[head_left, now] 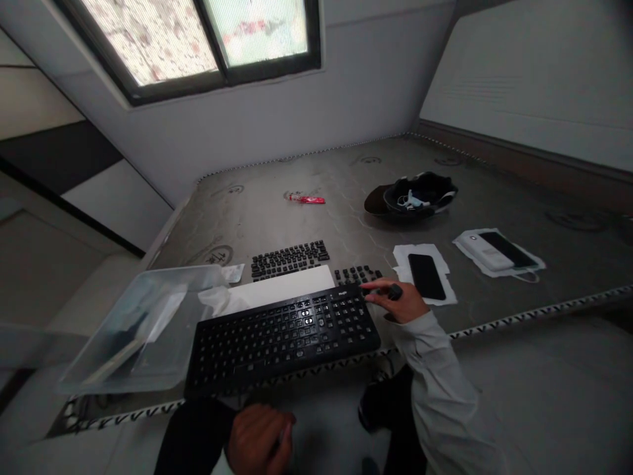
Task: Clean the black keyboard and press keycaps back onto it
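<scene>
The right hand (398, 300), right of centre, pinches a small black keycap (394, 291) beside the black plastic keyboard (284, 340); the left hand (260, 439), bottom centre, is curled shut around something I cannot tell. The keycap could slip among the loose black keycaps (289, 258) laid out above. The keyboard lies flat, its top rows looking partly stripped

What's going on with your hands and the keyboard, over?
Right hand at the keyboard top right corner, pinching a small dark piece. Left hand closed, low, off the keyboard. Loose keycaps laid out behind; phone beside the right hand.
</scene>
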Motion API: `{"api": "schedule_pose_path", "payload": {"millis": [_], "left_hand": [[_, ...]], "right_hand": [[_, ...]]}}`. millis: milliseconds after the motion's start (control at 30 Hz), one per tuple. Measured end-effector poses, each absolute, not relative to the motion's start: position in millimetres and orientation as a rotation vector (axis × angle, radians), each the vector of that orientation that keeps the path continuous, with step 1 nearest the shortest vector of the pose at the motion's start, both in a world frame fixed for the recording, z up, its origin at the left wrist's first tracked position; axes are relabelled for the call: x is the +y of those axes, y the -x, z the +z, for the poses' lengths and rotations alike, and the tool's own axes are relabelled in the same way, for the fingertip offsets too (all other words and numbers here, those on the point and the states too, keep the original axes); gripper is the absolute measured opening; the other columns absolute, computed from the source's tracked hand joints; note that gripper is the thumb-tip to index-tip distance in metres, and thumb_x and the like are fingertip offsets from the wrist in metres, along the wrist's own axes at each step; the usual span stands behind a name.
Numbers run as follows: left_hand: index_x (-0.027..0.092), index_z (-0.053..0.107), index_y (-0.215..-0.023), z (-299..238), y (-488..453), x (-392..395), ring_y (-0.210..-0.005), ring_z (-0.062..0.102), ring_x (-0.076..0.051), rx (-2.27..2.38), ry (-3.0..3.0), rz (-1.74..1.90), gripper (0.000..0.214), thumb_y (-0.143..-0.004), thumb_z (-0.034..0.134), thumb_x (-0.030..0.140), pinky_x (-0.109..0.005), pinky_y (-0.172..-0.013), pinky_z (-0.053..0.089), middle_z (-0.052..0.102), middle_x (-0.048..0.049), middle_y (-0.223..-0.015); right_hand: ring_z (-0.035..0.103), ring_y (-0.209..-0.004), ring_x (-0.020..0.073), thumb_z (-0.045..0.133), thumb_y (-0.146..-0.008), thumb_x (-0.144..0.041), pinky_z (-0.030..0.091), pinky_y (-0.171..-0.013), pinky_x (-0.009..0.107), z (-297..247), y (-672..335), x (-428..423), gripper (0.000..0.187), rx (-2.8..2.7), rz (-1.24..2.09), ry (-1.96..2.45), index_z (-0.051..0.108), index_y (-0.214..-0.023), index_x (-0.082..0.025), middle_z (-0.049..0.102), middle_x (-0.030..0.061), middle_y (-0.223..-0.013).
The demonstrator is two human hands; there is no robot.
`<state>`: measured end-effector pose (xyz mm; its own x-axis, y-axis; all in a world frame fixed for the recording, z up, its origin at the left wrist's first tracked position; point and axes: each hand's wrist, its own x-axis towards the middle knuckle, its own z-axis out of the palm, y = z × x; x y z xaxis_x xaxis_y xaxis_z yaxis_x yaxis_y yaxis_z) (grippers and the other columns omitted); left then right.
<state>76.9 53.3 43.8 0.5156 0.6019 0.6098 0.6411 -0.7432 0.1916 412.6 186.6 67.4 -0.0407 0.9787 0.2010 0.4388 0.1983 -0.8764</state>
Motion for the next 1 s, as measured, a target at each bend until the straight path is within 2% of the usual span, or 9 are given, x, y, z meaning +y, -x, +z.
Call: {"api": "schedule_pose_path", "payload": {"millis": [133, 233, 367, 500, 600, 733, 1000], "left_hand": [[0.017, 0.061, -0.075, 59.1, -103.1, 61.9, -0.046, 0.050, -0.011, -1.057, 2.765, -1.123, 0.016, -0.077, 0.048, 0.009, -0.026, -0.047, 0.033, 0.058, 0.0016, -0.054], [0.019, 0.061, -0.075, 69.9, -126.0, 78.5, -0.048, 0.051, -0.011, -1.084, 2.768, -1.123, 0.015, -0.078, 0.049, 0.011, -0.026, -0.050, 0.034, 0.061, 0.0018, -0.057], [0.020, 0.062, -0.076, 79.3, -158.1, 112.9, -0.057, 0.057, -0.012, -1.387, 2.789, -0.928, 0.018, -0.084, 0.046, 0.020, -0.025, -0.058, 0.041, 0.063, 0.0005, -0.062], [0.020, 0.063, -0.086, 79.0, -190.6, 152.0, -0.075, 0.060, -0.013, -1.671, 2.705, -0.854, 0.021, -0.089, 0.043, 0.025, -0.025, -0.070, 0.045, 0.065, -0.0018, -0.079], [0.022, 0.062, -0.097, 73.4, -210.0, 173.7, -0.088, 0.057, -0.016, -1.698, 2.651, -0.864, 0.020, -0.089, 0.045, 0.025, -0.029, -0.078, 0.046, 0.063, -0.0034, -0.090], [0.024, 0.058, -0.111, 63.3, -222.1, 184.7, -0.093, 0.052, -0.018, -1.682, 2.687, -0.834, 0.026, -0.088, 0.047, 0.024, -0.034, -0.084, 0.044, 0.057, -0.0051, -0.100], [0.025, 0.058, -0.112, 58.7, -222.2, 184.3, -0.094, 0.049, -0.020, -1.682, 2.729, -0.777, 0.028, -0.086, 0.048, 0.020, -0.038, -0.083, 0.043, 0.055, -0.0058, -0.102]], "right_hand": [[0.061, -0.068, 0.0145, 0.068, -0.069, -0.044, 0.049, -0.064, 0.027, 47.5, -407.7, 180.6, 0.033, -1.608, 0.862, 1.373, 0.070, -0.095, -0.023, 0.071, 0.0028, -0.092], [0.063, -0.070, 0.0164, 0.069, -0.068, -0.042, 0.051, -0.068, 0.029, 38.6, -406.4, 179.8, 0.027, -1.620, 0.828, 1.403, 0.071, -0.087, -0.022, 0.072, 0.0020, -0.084], [0.065, -0.078, 0.0190, 0.070, -0.068, -0.040, 0.051, -0.074, 0.032, 34.4, -408.9, 180.8, 0.022, -1.673, 0.768, 1.366, 0.070, -0.083, -0.024, 0.072, 0.0017, -0.084], [0.065, -0.085, 0.0198, 0.068, -0.071, -0.039, 0.050, -0.081, 0.034, 30.5, -412.6, 185.1, 0.019, -1.678, 0.710, 1.323, 0.070, -0.084, -0.025, 0.071, 0.0020, -0.089], [0.065, -0.085, 0.0189, 0.067, -0.074, -0.038, 0.050, -0.080, 0.032, 26.1, -414.8, 190.5, 0.019, -1.688, 0.676, 1.289, 0.069, -0.086, -0.024, 0.071, 0.0021, -0.089], [0.064, -0.084, 0.0172, 0.065, -0.077, -0.039, 0.049, -0.079, 0.030, 19.6, -416.7, 198.1, 0.019, -1.749, 0.613, 1.250, 0.069, -0.087, -0.024, 0.069, 0.0029, -0.088], [0.061, -0.072, 0.0142, 0.062, -0.078, -0.043, 0.049, -0.068, 0.026, 18.8, -417.7, 208.5, 0.022, -1.996, 0.601, 1.262, 0.070, -0.091, -0.027, 0.064, 0.0011, -0.077]]}}
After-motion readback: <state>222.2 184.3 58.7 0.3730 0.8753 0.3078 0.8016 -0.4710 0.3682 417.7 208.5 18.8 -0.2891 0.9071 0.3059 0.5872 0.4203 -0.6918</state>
